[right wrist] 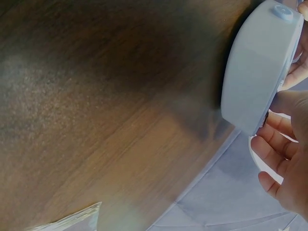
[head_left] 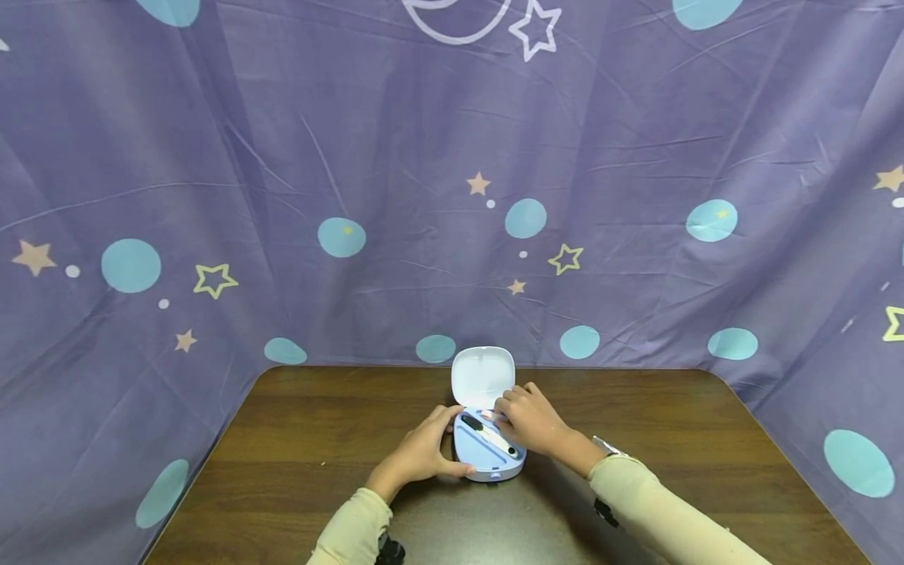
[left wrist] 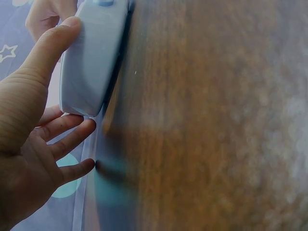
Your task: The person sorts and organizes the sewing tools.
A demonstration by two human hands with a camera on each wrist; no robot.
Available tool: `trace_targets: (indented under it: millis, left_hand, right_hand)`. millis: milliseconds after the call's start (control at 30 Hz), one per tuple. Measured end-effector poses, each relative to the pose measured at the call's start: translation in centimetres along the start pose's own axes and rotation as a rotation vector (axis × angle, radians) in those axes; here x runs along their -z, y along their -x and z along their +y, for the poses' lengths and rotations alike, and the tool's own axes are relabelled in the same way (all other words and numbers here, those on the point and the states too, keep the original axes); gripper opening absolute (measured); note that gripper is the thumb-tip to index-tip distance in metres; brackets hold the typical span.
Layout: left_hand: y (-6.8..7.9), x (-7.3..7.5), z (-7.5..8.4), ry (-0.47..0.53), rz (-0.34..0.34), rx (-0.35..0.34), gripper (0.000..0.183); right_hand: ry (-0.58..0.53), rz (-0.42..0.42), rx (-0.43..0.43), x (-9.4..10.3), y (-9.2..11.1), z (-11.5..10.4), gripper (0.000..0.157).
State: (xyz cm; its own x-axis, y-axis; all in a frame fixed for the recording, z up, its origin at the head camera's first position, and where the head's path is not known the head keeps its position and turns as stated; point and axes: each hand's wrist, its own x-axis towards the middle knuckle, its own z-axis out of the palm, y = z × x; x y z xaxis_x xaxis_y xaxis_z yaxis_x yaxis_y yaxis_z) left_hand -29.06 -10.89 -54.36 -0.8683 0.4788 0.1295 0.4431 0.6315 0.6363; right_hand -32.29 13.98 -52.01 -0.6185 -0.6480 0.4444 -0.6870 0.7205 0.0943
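A light-blue case [head_left: 480,455] stands on the table with its white lid [head_left: 483,377] raised at the back. Diagonally in its tray lies a slim white tool with a black end [head_left: 494,439]. My left hand [head_left: 424,449] grips the case's left side, thumb at the front and fingers toward the back; in the left wrist view the case wall [left wrist: 91,57] sits between them. Over the case's back right part bends my right hand [head_left: 531,420], thumb and fingertips at the rim. A small dark bit shows between them in the right wrist view; I cannot tell whether they pinch it.
The brown wooden table [head_left: 318,408] reaches back to a purple curtain [head_left: 424,157] printed with stars and dots. A pale, flat-edged piece [right wrist: 77,221] shows at the bottom of the right wrist view.
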Motion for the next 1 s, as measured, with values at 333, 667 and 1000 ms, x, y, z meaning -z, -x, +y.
trace_targets:
  millis: [333, 667, 1000]
  left_hand:
    - [0.07, 0.13, -0.1, 0.009, 0.0, 0.004, 0.098]
    - [0.03, 0.09, -0.19, -0.007, 0.005, 0.003, 0.099]
    - [0.05, 0.04, 0.11, -0.006, -0.006, 0.01, 0.099]
  right_hand:
    - [-0.015, -0.016, -0.007, -0.14, -0.17, -0.01, 0.014]
    - [-0.034, -0.004, -0.017, -0.14, -0.26, 0.06, 0.013]
    - [-0.122, -0.03, -0.07, 0.56, 0.05, 0.08, 0.013]
